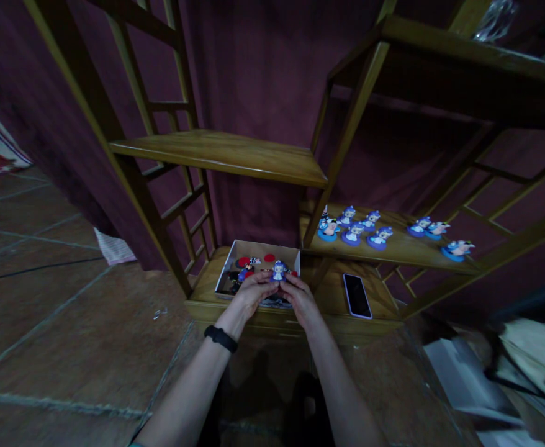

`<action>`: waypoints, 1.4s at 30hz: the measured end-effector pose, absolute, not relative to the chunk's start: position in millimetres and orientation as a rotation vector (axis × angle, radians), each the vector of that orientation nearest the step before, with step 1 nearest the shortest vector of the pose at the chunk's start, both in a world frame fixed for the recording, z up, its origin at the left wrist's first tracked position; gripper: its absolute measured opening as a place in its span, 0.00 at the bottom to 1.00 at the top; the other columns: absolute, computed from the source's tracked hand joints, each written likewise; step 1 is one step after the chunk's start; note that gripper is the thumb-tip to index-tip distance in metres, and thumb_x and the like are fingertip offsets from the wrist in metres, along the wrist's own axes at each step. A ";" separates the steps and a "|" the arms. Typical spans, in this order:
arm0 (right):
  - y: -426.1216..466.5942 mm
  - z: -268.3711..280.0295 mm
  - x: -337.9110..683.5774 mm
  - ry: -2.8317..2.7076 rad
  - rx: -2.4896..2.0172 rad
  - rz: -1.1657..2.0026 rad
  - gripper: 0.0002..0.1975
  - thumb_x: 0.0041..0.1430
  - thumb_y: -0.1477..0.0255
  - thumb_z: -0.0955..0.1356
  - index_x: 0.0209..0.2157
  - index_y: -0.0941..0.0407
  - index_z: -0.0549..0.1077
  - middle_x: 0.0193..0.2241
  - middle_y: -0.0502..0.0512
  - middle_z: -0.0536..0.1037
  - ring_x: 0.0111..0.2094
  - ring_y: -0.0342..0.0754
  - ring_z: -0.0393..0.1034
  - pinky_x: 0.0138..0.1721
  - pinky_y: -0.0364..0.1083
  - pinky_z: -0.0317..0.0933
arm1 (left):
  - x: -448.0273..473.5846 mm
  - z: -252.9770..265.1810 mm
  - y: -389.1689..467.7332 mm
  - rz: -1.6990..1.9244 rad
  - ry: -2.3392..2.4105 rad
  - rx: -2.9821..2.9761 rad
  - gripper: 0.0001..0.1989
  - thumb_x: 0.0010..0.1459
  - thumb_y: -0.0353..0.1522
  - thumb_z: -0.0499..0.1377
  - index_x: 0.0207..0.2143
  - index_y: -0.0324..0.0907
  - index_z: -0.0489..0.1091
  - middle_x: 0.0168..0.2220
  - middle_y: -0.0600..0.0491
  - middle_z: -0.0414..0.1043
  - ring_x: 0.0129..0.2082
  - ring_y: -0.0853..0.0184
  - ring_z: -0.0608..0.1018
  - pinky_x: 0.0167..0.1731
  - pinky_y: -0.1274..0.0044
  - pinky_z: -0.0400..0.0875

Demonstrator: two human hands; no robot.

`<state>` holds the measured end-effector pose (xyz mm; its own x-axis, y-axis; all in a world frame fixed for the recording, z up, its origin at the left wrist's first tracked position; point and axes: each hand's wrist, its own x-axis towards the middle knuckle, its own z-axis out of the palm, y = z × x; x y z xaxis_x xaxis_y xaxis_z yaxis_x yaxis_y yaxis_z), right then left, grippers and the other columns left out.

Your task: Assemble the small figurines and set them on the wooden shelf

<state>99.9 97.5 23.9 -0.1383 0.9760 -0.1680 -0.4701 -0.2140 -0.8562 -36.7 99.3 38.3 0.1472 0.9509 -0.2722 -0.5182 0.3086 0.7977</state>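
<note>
Between my two hands is a small purple-and-white figurine [279, 271], upright above the front of an open cardboard box [235, 248]. My left hand [255, 290] grips it from the left, fingertips closed at its base. From the other side my right hand [299, 294] pinches the same base. Inside the box lie red discs [269, 257] and a figurine in red and blue [246, 271], with darker pieces partly hidden by my hands. Several similar purple figurines [354, 233] stand on the shelf to the right, along with blue-based ones [328, 230].
The wooden shelf unit [221, 152] has a board above the box and upright posts around it. A phone [357, 295] lies on the lower board at right. More figurines [457, 249] stand farther right. A white box [468, 379] is on the floor.
</note>
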 end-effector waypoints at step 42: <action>93.3 28.7 97.9 -0.786 -0.933 1.596 0.23 0.38 0.67 0.74 0.40 0.56 0.75 0.37 0.54 0.78 0.38 0.50 0.72 0.45 0.51 0.64 | -35.7 39.1 99.5 1.154 0.927 0.616 0.15 0.36 0.22 0.69 0.31 0.35 0.74 0.27 0.50 0.76 0.27 0.72 0.76 0.32 0.80 0.69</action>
